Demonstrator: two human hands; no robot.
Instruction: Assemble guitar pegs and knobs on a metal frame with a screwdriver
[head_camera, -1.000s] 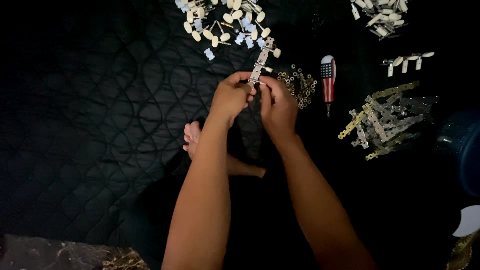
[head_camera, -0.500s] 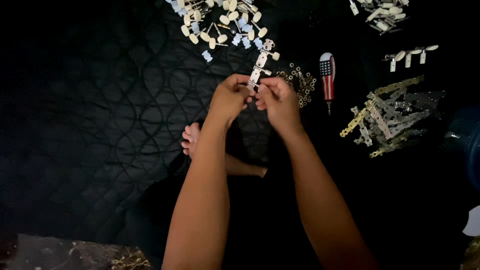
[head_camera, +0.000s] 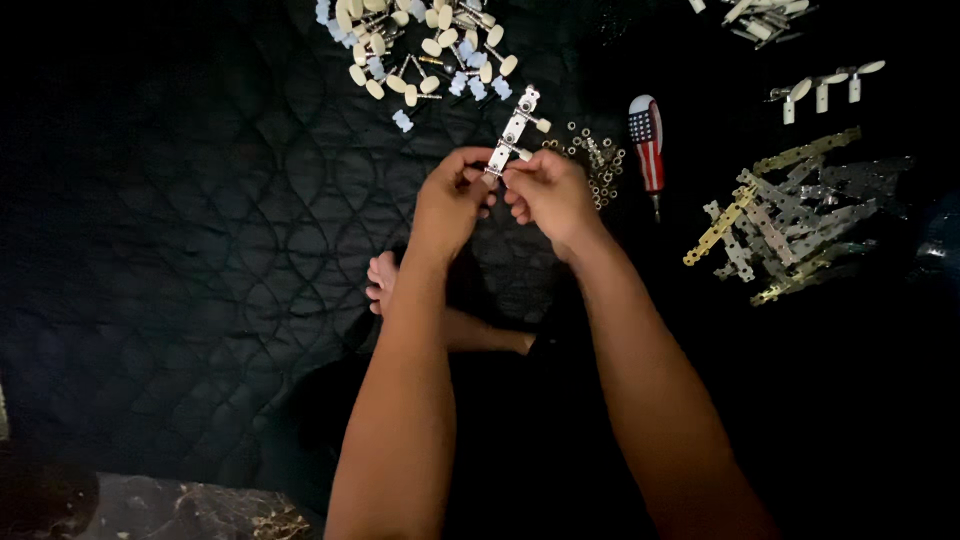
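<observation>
Both hands raised over the dark quilted cloth (head_camera: 180, 200), left hand (head_camera: 450, 195) and right hand (head_camera: 548, 192) pinching the lower end of a narrow metal plate (head_camera: 512, 135) with pale knobs, probably a tuner strip, angled up toward the scattered pale pegs (head_camera: 420, 50), small metal rings (head_camera: 590, 150) and striped-handled screwdriver (head_camera: 647, 135) just beside.
</observation>
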